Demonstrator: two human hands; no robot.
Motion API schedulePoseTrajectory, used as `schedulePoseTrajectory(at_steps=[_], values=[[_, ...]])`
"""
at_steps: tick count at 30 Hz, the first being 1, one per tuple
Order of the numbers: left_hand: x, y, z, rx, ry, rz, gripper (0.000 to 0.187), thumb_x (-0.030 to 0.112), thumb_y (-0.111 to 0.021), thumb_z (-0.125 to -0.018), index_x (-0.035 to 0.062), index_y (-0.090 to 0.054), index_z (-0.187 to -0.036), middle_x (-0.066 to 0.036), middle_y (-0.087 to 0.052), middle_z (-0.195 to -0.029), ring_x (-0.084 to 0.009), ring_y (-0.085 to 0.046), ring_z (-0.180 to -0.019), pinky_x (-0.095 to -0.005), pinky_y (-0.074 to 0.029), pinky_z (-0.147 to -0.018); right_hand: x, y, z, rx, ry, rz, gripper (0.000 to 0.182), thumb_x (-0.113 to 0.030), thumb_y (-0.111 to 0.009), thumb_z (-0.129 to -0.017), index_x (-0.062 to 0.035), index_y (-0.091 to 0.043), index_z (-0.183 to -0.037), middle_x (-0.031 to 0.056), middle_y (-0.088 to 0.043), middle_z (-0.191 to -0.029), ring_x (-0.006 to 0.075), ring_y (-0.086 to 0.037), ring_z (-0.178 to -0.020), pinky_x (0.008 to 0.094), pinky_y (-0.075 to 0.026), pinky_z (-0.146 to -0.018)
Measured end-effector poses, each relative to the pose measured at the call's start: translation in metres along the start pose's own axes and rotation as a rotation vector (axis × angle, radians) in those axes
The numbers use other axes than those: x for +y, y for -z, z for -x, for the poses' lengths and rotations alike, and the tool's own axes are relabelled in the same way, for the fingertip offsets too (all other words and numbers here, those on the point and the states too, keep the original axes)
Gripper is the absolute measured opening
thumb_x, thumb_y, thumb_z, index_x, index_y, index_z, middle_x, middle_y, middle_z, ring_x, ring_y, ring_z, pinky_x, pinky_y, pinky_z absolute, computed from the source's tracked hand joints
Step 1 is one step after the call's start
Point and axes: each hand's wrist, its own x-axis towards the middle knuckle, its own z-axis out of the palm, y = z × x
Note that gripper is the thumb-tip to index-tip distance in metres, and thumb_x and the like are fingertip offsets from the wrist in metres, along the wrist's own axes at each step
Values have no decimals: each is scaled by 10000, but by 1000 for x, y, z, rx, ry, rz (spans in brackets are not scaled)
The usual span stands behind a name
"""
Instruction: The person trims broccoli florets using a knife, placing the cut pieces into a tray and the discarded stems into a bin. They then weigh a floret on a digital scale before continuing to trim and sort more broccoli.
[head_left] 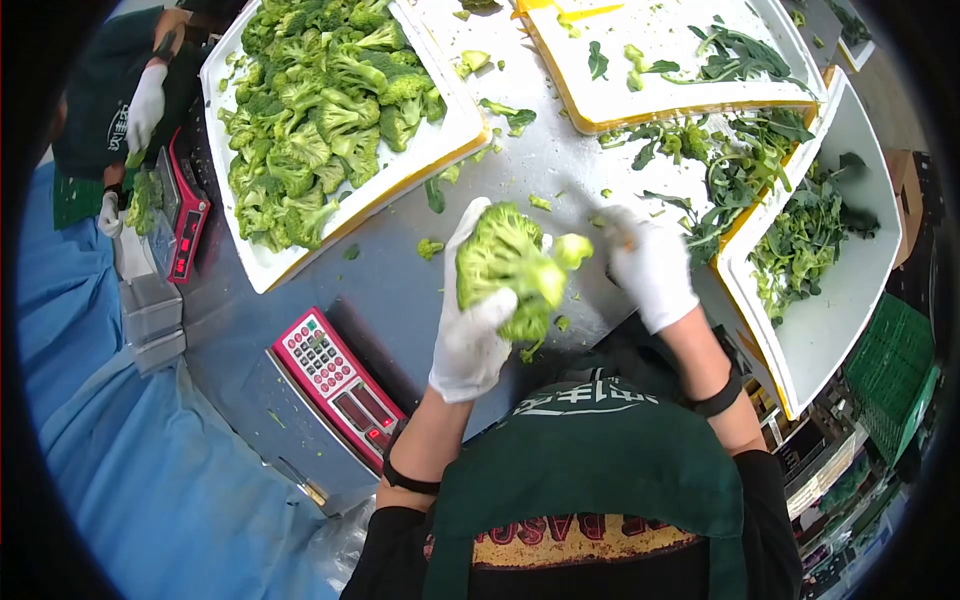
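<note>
A head of broccoli [508, 262] is gripped in my white-gloved left hand [472, 340], its thick cut stem facing right. The thumb presses across the florets. To its right is my right hand [648, 262], also gloved and smeared by motion; its fingers are blurred, and whether they hold anything is unclear. Beyond my left hand, a white foam box [458, 112] holds many cut broccoli florets [320, 110]. Small green scraps [430, 248] lie on the metal table around both hands.
A red scale [338, 388] stands front left. At the back right are a foam lid [690, 104] with leaves and a foam box [850, 240] of trimmings. At the far left, another person's gloved hands [146, 104] are beside a second red scale [188, 215].
</note>
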Motion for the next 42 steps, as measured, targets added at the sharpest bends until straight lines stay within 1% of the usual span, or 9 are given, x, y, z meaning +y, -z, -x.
schedulePoseTrajectory(at_steps=[2, 5, 11, 19, 22, 25, 30, 33, 42], values=[[7, -5, 4, -37, -159, -218, 952, 175, -739, -733, 98, -199, -1515, -162, -435, -1386, -357, -481, -1264, -469, -435, -1042, 30, 2, -6, 191, -45, -179, 136, -103, -609, -864, -37, -678, -961, 140, -659, -699, 279, -627, -579, 380, -508, -556], [10, 6, 0, -77, -203, -420, 987, 172, -759, -721, 64, -179, -1513, -149, -394, -1428, -295, -432, -1307, -429, -385, -1081, -15, 40, -14, -246, -583, -850, 263, -261, -621, -944, -33, -680, -1062, -11, -606, -675, 38, -502, -550, 205, -397, -490], [5, 10, -17, -193, -357, -528, 956, 49, -733, -737, 68, -176, -1513, -137, -354, -1468, -268, -381, -1352, -404, -322, -1125, -52, 36, 0, -728, -609, -1527, 401, -300, -649, -934, -60, -586, -1249, 34, -687, -799, 4, -549, -539, 166, -334, -442], [14, 18, -15, -29, -249, -788, 853, 49, -690, -783, 87, -243, -1509, -104, -295, -1524, -215, -397, -1338, -358, -395, -1056, -63, 20, 3, -327, -397, -1366, 499, -57, -770, -793, -38, -594, -1260, 58, -631, -1024, 114, -594, -837, 243, -487, -735], [15, 12, -16, 41, -177, -566, 756, -4, -678, -799, 80, -315, -1457, -89, -371, -1434, -191, -423, -1292, -333, -413, -1023, -59, 17, 0, -70, 18, -692, 519, -18, -770, -732, -70, -627, -1228, 74, -587, -1010, 201, -587, -903, 283, -483, -809], [10, 11, -19, 181, -113, -375, 594, -10, -662, -840, 69, -392, -1363, -81, -451, -1319, -173, -455, -1227, -322, -413, -1011, -59, 18, 1, 35, 218, -453, 490, 33, -731, -770, -82, -624, -1234, 42, -573, -1009, 92, -542, -891, 232, -463, -717], [4, 15, -19, 243, -156, -270, 462, -42, -624, -873, 60, -422, -1275, -75, -494, -1215, -167, -482, -1160, -306, -404, -1012, -62, 20, 8, -175, -379, -1204, 513, 72, -585, -831, -87, -529, -1316, 14, -589, -1041, 45, -537, -857, 208, -458, -788], [0, 18, -17, 193, -203, -285, 478, -83, -603, -857, 60, -409, -1270, -79, -482, -1229, -169, -473, -1169, -315, -397, -1021, -58, 23, 4, -204, -552, -1354, 437, -6, -605, -888, -77, -507, -1308, 22, -610, -993, 38, -541, -769, 184, -434, -639], [-8, 20, -20, 102, -383, -426, 519, -114, -593, -821, 90, -405, -1260, -66, -496, -1233, -150, -498, -1141, -276, -438, -935, -62, 25, 1, -317, -561, -1436, 405, -108, -656, -901, -20, -516, -1270, 58, -652, -903, 30, -504, -629, 180, -361, -513]])
